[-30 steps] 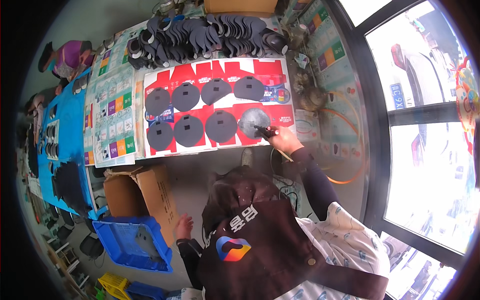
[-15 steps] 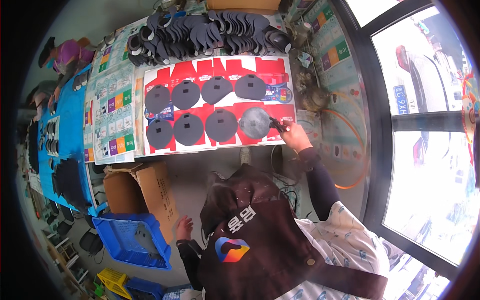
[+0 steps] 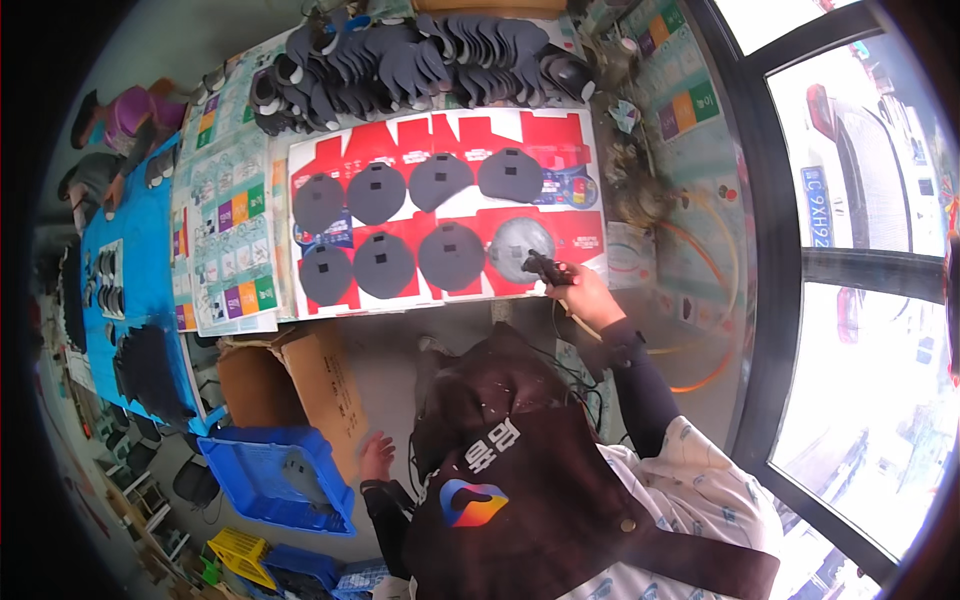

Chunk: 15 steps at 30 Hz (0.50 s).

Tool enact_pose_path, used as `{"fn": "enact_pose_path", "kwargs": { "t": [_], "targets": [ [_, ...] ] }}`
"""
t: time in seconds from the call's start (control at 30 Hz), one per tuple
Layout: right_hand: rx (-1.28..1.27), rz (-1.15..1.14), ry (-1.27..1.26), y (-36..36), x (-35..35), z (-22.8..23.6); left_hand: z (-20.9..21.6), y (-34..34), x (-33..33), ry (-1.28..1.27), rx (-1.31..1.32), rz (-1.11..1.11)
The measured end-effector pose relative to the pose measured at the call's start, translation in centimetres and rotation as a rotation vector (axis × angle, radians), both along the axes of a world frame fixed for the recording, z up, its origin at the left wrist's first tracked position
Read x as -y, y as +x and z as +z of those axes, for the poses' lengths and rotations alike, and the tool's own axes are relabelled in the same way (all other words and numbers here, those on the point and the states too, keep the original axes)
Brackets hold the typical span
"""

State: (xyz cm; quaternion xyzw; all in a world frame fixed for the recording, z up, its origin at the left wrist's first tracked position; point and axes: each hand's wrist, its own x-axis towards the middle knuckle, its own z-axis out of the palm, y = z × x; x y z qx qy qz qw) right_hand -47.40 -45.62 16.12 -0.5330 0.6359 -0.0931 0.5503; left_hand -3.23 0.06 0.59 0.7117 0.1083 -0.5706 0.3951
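So, the right grip [image 3: 585, 297] is wrapped around a black gun-shaped tool [image 3: 547, 268], with the tool poking out past the fingers toward the upper left. Its front end sits over the lower right part of a pale grey disc [image 3: 518, 240] in the view, so the disc is just beyond the grip, up and a bit left of it. Can't tell if the tip touches it or hovers. A pale hose [image 3: 570, 318] trails down below the hand.

Next out, seven dark grey discs [image 3: 450, 262] with little black squares share a red-and-white printed sheet [image 3: 575, 222] with the pale one, two rows in all, pale one at the right end of the near row. That's on the worktop [image 3: 284, 260], and stacked dark curved pieces [image 3: 400, 62] line its far side.

Left grip [image 3: 378, 458] is released, fingers loosely spread, near a cardboard box [image 3: 330, 385] and blue crate [image 3: 250, 437], well apart from the discs.
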Motion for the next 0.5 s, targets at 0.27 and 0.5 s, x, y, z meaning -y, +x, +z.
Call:
{"fn": "enact_pose_path", "kwargs": {
  "t": [0.27, 0.5],
  "targets": [
    [-0.021, 0.151, -0.136, 9.4, -0.4, 0.3, -3.9, 8.9, 1.3, -0.056, -0.069, -0.078],
    [-0.155, 0.179, -0.328, 14.4, -1.3, -0.8, -4.4, 17.0, 0.8, -0.045, -0.056, -0.039]
  ]
}}
